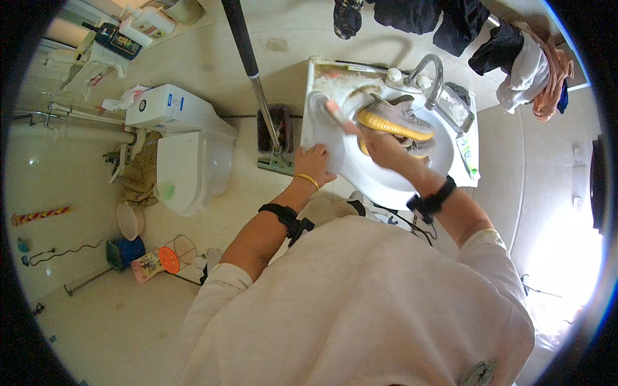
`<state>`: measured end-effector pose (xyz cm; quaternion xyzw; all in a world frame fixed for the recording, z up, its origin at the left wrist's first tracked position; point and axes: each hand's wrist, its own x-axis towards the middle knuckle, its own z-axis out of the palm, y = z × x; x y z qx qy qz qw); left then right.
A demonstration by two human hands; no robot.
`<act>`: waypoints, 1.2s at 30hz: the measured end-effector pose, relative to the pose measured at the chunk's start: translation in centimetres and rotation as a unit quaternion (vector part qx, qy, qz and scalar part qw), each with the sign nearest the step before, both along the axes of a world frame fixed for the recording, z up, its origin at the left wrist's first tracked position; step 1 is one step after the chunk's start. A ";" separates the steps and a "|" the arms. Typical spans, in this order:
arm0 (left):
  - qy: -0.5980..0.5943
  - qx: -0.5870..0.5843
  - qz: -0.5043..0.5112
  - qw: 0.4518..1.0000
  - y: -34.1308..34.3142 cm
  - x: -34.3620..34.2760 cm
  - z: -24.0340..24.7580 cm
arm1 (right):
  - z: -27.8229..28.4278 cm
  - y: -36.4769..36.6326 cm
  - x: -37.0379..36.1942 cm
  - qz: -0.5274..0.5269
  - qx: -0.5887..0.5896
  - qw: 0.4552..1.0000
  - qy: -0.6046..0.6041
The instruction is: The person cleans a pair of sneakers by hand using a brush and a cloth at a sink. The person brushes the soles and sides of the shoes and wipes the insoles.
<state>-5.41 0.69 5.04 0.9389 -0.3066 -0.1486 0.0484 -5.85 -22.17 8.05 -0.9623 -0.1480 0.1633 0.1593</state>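
Note:
On the sink's left ledge lies a long white piece with a rounded far end (320, 122); whether it is an insole or a small board I cannot tell. My left hand (312, 163) grips its near end, fingers bent over it. My right hand (385, 152) is closed on a brush (340, 116), blurred, with a pale pinkish end over the white piece. Grey shoes (400, 120) with yellow soles sit in the white basin (386, 185), partly hidden behind my right hand.
A curved faucet (435, 72) rises at the basin's back right, near a soap tray (456, 109) and a green-white tube (468, 157). Left of the sink, a long-handled mop (264, 106) stands in a dark bin (279, 122). Farther left is a toilet (183, 164). Clothes (463, 26) hang above.

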 end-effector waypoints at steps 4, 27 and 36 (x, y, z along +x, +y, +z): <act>0.038 0.000 0.012 0.999 0.2 0.2 0.4 | 2.3 1.7 -5.6 -0.065 0.026 0.993 0.098; 0.100 0.183 -0.032 0.978 -4.1 3.5 3.8 | 3.5 -4.3 -7.1 -0.227 0.295 0.922 0.107; -0.047 0.019 0.066 0.997 -4.1 3.9 -1.7 | 1.6 -4.4 -8.7 -0.225 0.305 0.922 0.079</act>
